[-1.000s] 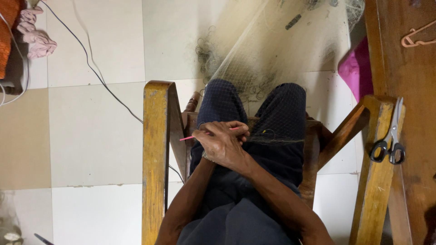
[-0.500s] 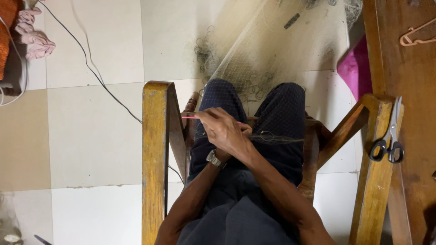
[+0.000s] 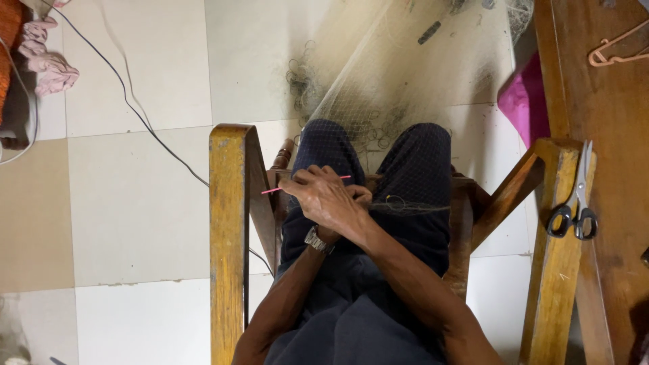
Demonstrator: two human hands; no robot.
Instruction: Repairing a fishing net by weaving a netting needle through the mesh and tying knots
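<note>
Now the right hand (image 3: 331, 199) pinches a pink needle (image 3: 284, 187) at the net (image 3: 405, 74); left hand (image 3: 358, 203) hidden, grip unclear; much net unworked.

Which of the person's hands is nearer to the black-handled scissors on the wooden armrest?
The right. The right hand lies over the lap, nearer the black-handled scissors on the wooden armrest. The left hand, mostly hidden underneath, is slightly farther.

Thin pink netting needle (image 3: 284, 188), near level, over fine pale net (image 3: 399, 81) across the lap.
</note>
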